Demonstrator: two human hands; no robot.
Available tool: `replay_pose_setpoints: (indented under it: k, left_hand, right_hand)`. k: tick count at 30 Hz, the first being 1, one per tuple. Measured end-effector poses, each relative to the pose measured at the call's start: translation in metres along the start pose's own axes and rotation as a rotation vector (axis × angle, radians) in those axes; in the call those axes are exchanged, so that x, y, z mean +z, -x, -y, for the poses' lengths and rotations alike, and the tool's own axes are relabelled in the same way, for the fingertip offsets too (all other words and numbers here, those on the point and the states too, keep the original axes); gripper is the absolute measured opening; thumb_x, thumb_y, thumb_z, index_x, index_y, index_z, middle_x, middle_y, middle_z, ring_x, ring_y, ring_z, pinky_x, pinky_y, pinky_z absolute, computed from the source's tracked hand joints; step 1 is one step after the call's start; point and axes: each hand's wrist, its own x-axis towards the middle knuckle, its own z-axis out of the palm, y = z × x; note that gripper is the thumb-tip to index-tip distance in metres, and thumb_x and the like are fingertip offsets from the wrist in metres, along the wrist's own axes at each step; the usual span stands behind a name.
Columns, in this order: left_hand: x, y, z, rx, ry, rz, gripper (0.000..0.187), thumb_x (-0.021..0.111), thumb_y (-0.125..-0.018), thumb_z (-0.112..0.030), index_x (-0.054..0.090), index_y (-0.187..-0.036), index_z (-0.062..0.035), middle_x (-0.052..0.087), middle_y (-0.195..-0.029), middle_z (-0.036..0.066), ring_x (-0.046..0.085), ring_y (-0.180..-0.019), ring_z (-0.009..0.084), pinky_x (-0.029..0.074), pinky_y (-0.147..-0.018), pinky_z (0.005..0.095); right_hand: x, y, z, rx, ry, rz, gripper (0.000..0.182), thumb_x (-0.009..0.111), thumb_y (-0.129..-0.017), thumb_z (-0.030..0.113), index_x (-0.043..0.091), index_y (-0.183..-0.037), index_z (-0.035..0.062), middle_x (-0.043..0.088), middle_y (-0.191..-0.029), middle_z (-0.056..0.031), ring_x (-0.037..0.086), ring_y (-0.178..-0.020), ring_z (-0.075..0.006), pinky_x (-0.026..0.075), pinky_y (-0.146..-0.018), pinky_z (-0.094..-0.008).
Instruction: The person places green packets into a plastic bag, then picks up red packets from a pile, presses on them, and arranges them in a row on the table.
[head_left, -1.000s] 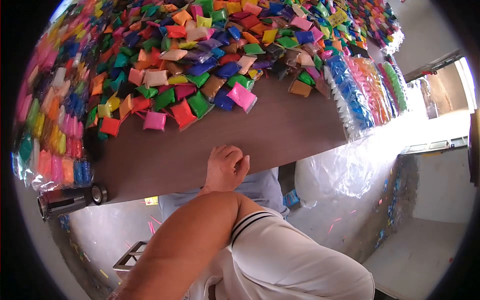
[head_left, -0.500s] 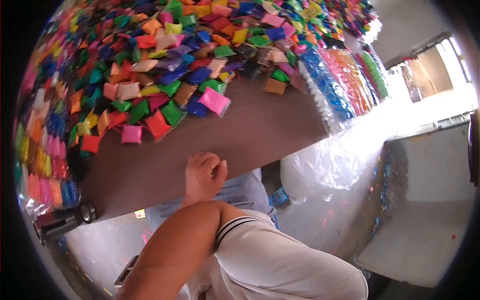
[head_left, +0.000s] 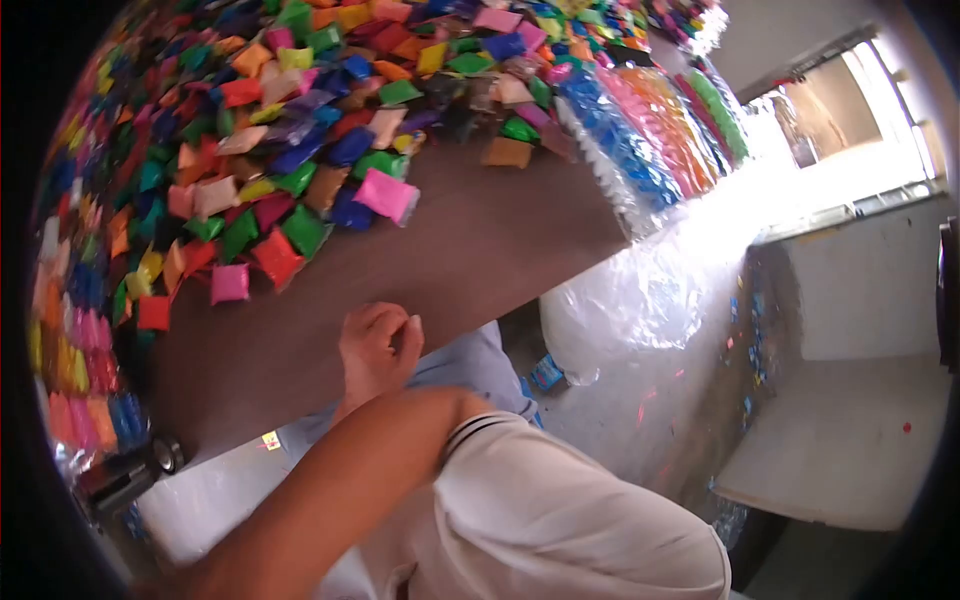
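Observation:
My left hand (head_left: 380,345) rests at the near edge of the brown table (head_left: 450,240), its fingers curled into a loose fist and the thumb to the right. Nothing shows in it. My right forearm crosses in front of my left wrist towards the lower left; my right hand is out of view. Beyond my left hand lies a large heap of small colourful packets (head_left: 350,145). The nearest ones are a pink packet (head_left: 386,196), a red packet (head_left: 277,257) and another pink packet (head_left: 230,284).
Long clear bags of blue, pink and orange packets (head_left: 650,130) lie at the table's right end. A large clear plastic bag (head_left: 620,310) hangs beside it. A dark cylindrical object (head_left: 130,480) is at the lower left. Scraps lie on the floor (head_left: 640,430).
The view has shifted, so the table, packets and my left hand appear farther left and slightly higher. My right forearm has swung lower and farther left. My left hand keeps its curled shape.

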Motion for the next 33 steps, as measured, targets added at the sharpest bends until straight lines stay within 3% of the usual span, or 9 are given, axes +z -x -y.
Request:
replay_pose_setpoints:
  k: [3,5,6,7,13,17,20,26,33]
  left_hand:
    - [-0.015,0.002,-0.006,-0.064,0.029,0.036,0.008,0.072,-0.083,-0.007,0.065,-0.083,-0.0065,0.067,-0.088,0.008,0.061,-0.082,0.0304,0.048,-0.077,0.0420]
    - [-0.023,0.005,-0.004,-0.170,0.212,0.093,0.007,0.072,-0.084,-0.007,0.066,-0.083,-0.0042,0.068,-0.092,0.010,0.062,-0.086,0.0316,0.049,-0.079,0.0419]
    - [-0.024,0.010,0.001,-0.245,0.382,0.131,0.006,0.071,-0.085,-0.005,0.066,-0.083,-0.0022,0.068,-0.094,0.012,0.062,-0.088,0.0318,0.050,-0.079,0.0413]
    - [-0.028,0.012,0.003,-0.244,0.415,0.151,0.006,0.071,-0.085,-0.005,0.066,-0.084,-0.0010,0.068,-0.096,0.012,0.063,-0.091,0.0317,0.051,-0.079,0.0410]
    - [-0.067,0.020,0.003,-0.106,0.217,0.219,0.011,0.071,-0.088,-0.007,0.067,-0.088,0.0029,0.070,-0.105,0.016,0.065,-0.097,0.0303,0.052,-0.079,0.0393]
    - [-0.113,0.037,0.005,-0.410,0.205,0.213,0.016,0.069,-0.091,-0.012,0.067,-0.091,0.0035,0.070,-0.108,0.016,0.066,-0.093,0.0294,0.052,-0.078,0.0371]
    - [-0.137,0.052,0.020,-0.439,0.170,0.107,0.022,0.067,-0.095,-0.018,0.068,-0.096,0.0033,0.070,-0.107,0.015,0.066,-0.092,0.0251,0.053,-0.075,0.0327]
    - [-0.148,0.056,0.037,-0.655,0.381,-0.065,0.035,0.061,-0.102,-0.029,0.066,-0.110,0.0055,0.068,-0.096,0.009,0.065,-0.088,0.0145,0.053,-0.070,0.0273]
    - [-0.144,0.046,0.043,-0.733,0.695,-0.240,0.042,0.059,-0.104,-0.035,0.066,-0.115,0.0056,0.065,-0.094,0.007,0.063,-0.089,0.0137,0.054,-0.071,0.0269]
  right_hand:
    - [-0.042,0.017,0.011,-0.028,0.323,-0.316,0.008,0.063,-0.090,0.006,0.066,-0.097,0.0016,0.066,-0.087,-0.0108,0.065,-0.078,-0.0221,0.052,-0.068,-0.0345]
    - [-0.099,0.048,0.036,0.041,1.351,-0.517,0.012,0.064,-0.084,0.002,0.067,-0.096,0.0022,0.068,-0.089,-0.0145,0.068,-0.081,-0.0282,0.054,-0.069,-0.0361]
    - [-0.120,0.066,0.049,0.032,1.639,-0.621,0.013,0.065,-0.089,0.008,0.069,-0.101,0.0025,0.068,-0.089,-0.0103,0.064,-0.078,-0.0128,0.051,-0.067,-0.0297]
    - [-0.138,0.080,0.062,0.319,1.688,-0.791,0.017,0.065,-0.083,0.010,0.069,-0.097,0.0025,0.069,-0.089,-0.0174,0.070,-0.080,-0.0323,0.054,-0.067,-0.0422]
    - [-0.202,0.136,0.063,0.669,1.990,-0.804,0.035,0.073,-0.086,0.033,0.072,-0.106,0.0034,0.073,-0.091,-0.0153,0.068,-0.077,-0.0316,0.052,-0.070,-0.0411]
    - [-0.193,0.121,0.047,0.708,2.198,-0.677,0.048,0.079,-0.080,0.040,0.071,-0.111,0.0044,0.068,-0.099,-0.0151,0.066,-0.090,-0.0331,0.050,-0.077,-0.0441]
    - [-0.191,0.122,0.039,0.780,2.268,-0.632,0.052,0.081,-0.077,0.040,0.071,-0.115,0.0062,0.064,-0.104,-0.0138,0.063,-0.097,-0.0343,0.048,-0.083,-0.0454]
    - [-0.195,0.133,0.034,0.457,2.304,-0.541,0.051,0.086,-0.071,0.031,0.068,-0.114,0.0072,0.062,-0.100,-0.0114,0.061,-0.095,-0.0352,0.048,-0.084,-0.0442]
    - [-0.136,0.142,0.032,0.565,1.264,-0.942,0.051,0.085,-0.080,0.021,0.061,-0.122,0.0021,0.068,-0.100,-0.0075,0.065,-0.092,-0.0151,0.053,-0.079,-0.0318]
